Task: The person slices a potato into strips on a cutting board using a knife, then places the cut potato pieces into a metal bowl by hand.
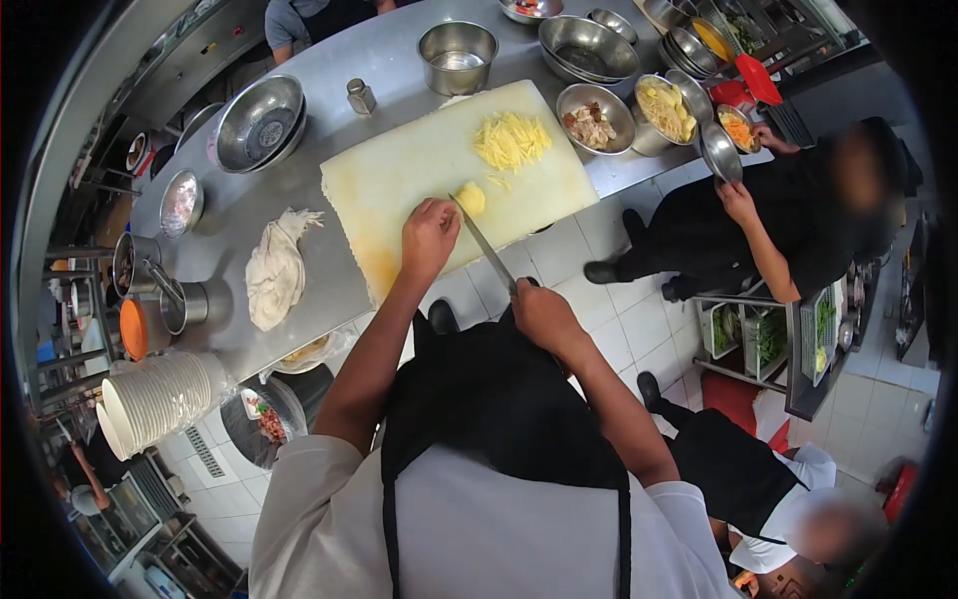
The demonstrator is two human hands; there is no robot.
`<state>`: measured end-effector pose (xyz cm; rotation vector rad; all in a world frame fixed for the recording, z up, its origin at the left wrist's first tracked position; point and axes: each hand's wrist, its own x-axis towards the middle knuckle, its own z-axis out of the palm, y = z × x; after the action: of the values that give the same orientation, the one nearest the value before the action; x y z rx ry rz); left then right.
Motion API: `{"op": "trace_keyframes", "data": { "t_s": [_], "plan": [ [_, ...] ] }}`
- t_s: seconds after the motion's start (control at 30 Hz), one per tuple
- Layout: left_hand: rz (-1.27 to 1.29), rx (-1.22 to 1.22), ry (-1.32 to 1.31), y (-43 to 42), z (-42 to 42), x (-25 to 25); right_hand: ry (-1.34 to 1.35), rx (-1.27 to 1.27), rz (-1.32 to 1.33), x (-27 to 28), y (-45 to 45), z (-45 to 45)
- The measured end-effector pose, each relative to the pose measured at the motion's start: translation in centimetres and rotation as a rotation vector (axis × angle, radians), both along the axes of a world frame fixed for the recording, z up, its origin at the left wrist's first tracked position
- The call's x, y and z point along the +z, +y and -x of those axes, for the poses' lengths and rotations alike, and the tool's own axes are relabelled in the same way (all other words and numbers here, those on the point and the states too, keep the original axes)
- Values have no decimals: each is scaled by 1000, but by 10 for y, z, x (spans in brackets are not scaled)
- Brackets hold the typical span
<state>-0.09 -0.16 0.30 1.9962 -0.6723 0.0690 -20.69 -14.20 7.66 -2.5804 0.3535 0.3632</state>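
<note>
Clasping a knife (485, 245), the right hand (544, 317) sits just off the near edge of the cutting board (384, 190), the blade beside a yellow chunk (471, 199) on the board. I can't tell whether the left hand (431, 238), curled over the board near the blade, grips anything.

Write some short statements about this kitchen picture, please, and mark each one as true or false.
1. The right hand holds the knife. True.
2. The cloth lies on the table, left of the cutting board. True.
3. The left hand grips the cloth. False: it is over the cutting board, near the tip of the knife.
4. The cut strips are green. False: they are yellow.
5. The white plates are stacked together. True.
</note>
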Motion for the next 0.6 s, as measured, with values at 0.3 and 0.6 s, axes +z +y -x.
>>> {"op": "trace_keyframes", "data": {
  "t_s": [0.3,0.6],
  "plan": [
    [-24,6,-12,1,-1,-2,64,-71,-64,45,-4,13],
    [-69,-9,-29,3,-1,-3,109,-80,-91,42,-9,12]
  ]
}}
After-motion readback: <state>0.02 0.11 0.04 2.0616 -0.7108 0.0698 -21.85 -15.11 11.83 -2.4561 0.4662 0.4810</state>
